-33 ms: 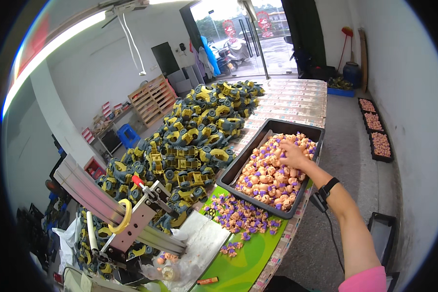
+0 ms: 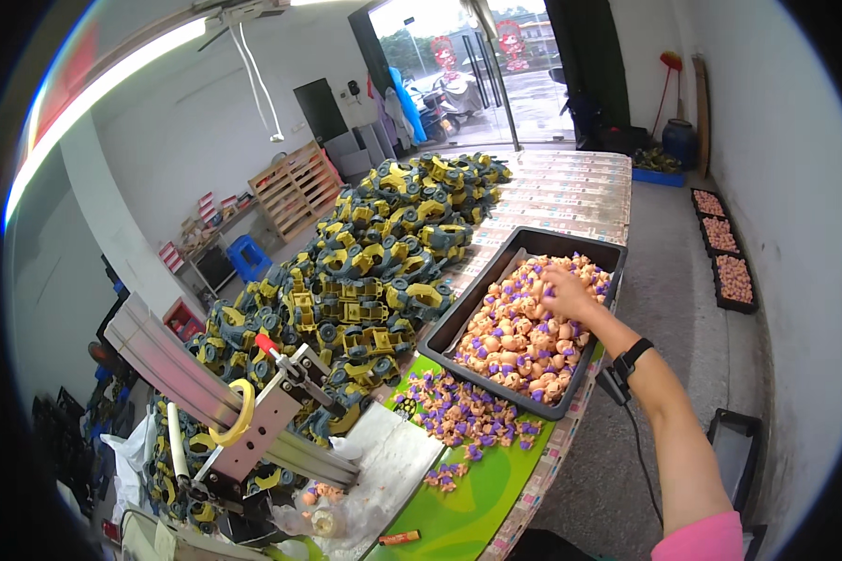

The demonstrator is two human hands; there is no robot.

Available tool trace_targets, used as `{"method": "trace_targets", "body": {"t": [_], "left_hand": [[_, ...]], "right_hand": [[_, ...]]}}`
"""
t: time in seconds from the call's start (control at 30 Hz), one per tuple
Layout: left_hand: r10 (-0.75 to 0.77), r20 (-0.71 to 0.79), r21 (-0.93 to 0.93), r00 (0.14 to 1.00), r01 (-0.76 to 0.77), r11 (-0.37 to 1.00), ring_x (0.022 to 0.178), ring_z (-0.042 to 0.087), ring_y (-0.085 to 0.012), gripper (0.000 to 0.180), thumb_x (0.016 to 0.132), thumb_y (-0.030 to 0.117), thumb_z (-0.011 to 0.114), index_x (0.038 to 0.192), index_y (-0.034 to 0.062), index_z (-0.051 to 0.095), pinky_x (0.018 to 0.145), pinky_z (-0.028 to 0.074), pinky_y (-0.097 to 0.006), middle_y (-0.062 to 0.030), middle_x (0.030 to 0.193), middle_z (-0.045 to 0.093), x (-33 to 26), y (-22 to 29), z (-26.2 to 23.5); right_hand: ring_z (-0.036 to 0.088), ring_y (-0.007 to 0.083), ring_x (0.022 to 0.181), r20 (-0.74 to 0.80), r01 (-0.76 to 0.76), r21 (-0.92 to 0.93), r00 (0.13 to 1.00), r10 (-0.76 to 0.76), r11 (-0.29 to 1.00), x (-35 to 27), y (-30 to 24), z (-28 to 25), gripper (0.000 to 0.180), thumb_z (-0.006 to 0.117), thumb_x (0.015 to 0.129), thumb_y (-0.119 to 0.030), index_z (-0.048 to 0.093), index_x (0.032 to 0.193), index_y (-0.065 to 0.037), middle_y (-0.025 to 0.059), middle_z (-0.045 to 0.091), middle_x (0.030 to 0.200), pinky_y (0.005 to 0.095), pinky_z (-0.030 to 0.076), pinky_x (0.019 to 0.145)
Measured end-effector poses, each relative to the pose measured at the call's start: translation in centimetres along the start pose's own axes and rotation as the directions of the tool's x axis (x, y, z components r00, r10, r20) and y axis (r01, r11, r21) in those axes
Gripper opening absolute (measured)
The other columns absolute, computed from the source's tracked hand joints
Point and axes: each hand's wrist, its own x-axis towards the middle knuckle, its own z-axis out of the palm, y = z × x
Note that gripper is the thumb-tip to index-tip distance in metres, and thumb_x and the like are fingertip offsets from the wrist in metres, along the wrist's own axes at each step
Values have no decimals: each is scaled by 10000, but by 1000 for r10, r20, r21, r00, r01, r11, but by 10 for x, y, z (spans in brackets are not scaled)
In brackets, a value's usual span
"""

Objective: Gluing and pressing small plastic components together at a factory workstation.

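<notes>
My right hand (image 2: 568, 295) rests on a heap of small flesh-coloured toy figures (image 2: 510, 344) with purple parts. Its fingers bend down into the heap, and whatever lies between their tips is hidden. A deep black tray (image 2: 442, 360) holds the heap. On the green board (image 2: 482, 500) in front of the tray lie many smaller flesh-and-purple pieces (image 2: 463, 411). A dark band (image 2: 633, 357) circles my right wrist. My left hand is outside the picture.
A large pile of yellow and grey toy vehicles (image 2: 365, 257) covers the table's left. Nearer stands a metal fixture with a red-handled clamp (image 2: 269, 346) and a tape roll (image 2: 239, 413). An orange-red stick-like item (image 2: 400, 539) lies in front. Black trays of figures (image 2: 720, 234) line the right wall.
</notes>
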Motion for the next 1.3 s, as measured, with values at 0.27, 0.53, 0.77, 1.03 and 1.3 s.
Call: {"method": "trace_targets", "body": {"t": [0.27,0.53,0.77,1.03,1.3], "left_hand": [[-2,-18,-13,1000,2,1000,475,332,-20,118,978,238,553,951,124,545,368,237,-167,67,691,418,10,12,-2],[20,229,-269,973,43,962,515,463,-54,264,915,113,624,1161,41,558,411,338,-187,-41,968,630,35,9,-41],[249,-89,246,964,-221,944,430,413,-44,217,861,202,715,984,45,631,372,314,-203,25,634,523,93,6,-14],[702,69,597,709,-593,540,846,542,-207,182,774,57,708,926,-13,636,720,435,-326,-97,889,538,148,-8,-32],[784,252,684,568,-678,271,712,452,-194,166,741,3,703,900,18,655,642,389,-307,-56,784,452,139,0,-22]], "right_hand": [[447,374,1283,-90,-203,-127,977,192,971,4,-1,-9,393,646,797,-147,609,1154,12,262,433,1396,400,372,1064],[610,185,653,0,-6,268,1000,6,964,-83,-173,-42,116,658,814,-60,659,897,22,113,644,787,286,445,559],[639,238,674,308,192,387,895,-322,902,-165,-272,-46,83,663,788,-9,679,869,0,122,660,773,317,491,601],[650,285,717,408,299,547,720,-561,782,-188,-338,-17,131,682,791,-43,688,922,-41,111,665,798,357,515,624],[631,266,675,212,447,682,636,-742,578,-161,-399,6,138,678,793,-39,679,932,-48,97,650,783,350,502,586]]}}
